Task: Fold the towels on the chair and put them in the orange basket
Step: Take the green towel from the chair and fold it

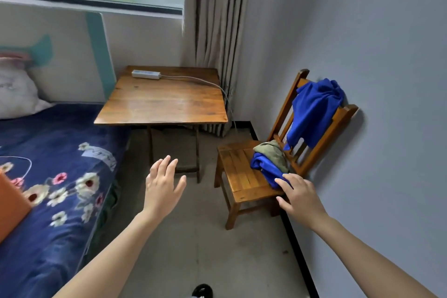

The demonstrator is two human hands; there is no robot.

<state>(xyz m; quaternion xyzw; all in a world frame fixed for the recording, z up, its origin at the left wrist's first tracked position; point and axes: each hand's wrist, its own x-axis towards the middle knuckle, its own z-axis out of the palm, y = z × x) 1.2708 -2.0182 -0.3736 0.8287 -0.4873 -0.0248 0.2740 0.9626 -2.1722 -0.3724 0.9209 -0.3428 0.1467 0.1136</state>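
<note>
My left hand [164, 184] was wide open in the air and held nothing. My right hand [300, 197] had straight fingers that just touched the blue towel [264, 167] on the seat of the chair [242, 176], with no grip on it. The orange basket [12, 203] sat on the bed [60, 225] to my left, well apart from the chair. A green towel [272, 152] lay on top of the blue one. If I pulled the blue one fast, I thought the green one might slide to the floor. The hanging towel [314, 111], blue too, was bunched on the chair back, and a bump could make it drop. Farther off stood the desk [162, 99].
</note>
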